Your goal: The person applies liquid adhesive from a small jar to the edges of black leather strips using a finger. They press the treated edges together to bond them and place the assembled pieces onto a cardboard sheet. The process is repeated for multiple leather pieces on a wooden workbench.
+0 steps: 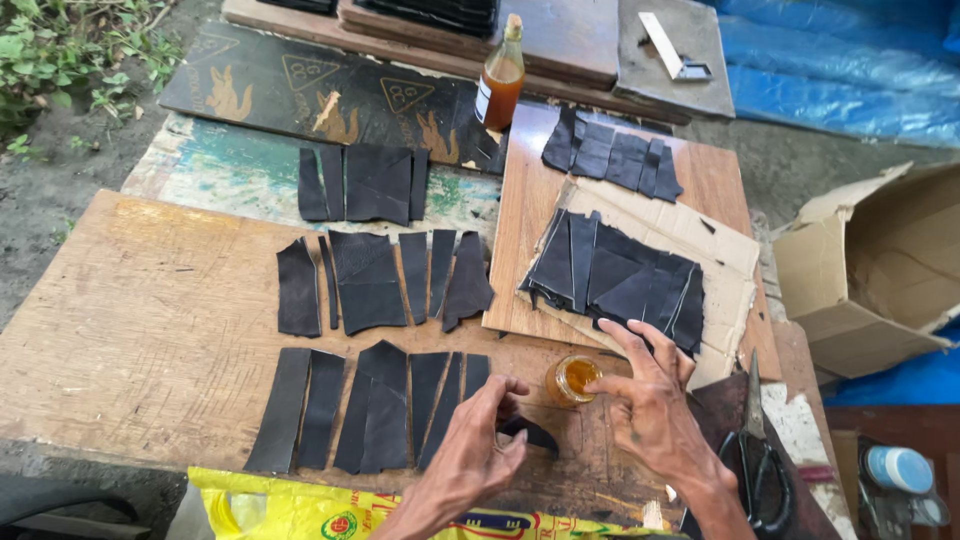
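The small open jar of amber glue (573,379) stands low and centre-right in the frame, on the wooden board (130,330), right at the fingertips of the right hand (655,410). A careless nudge from those fingers could tip it, and glue would likely run over the board and reach the nearest row of cut black leather strips (370,408) just to its left. A drip from a glued finger onto a clean strip looks like another risk, since the rows lie close together. The scissors (758,455) lie by the right wrist at the lower right, and a backward sweep of the arm could catch them.

The left hand (475,445), bottom centre, has its fingers curled down, pinching a small dark curved scrap of leather (530,432) against the board just right of the lowest row of strips; the grasp is tight, though how much of the scrap sits under the fingers is hidden. The right hand is spread loose, holding nothing, with its index finger reaching toward the jar's rim; I cannot tell whether it touches.

Higher in the frame, a stack of leather pieces (615,275) rests on cardboard (720,250), and an amber bottle (501,75) stands at top centre.
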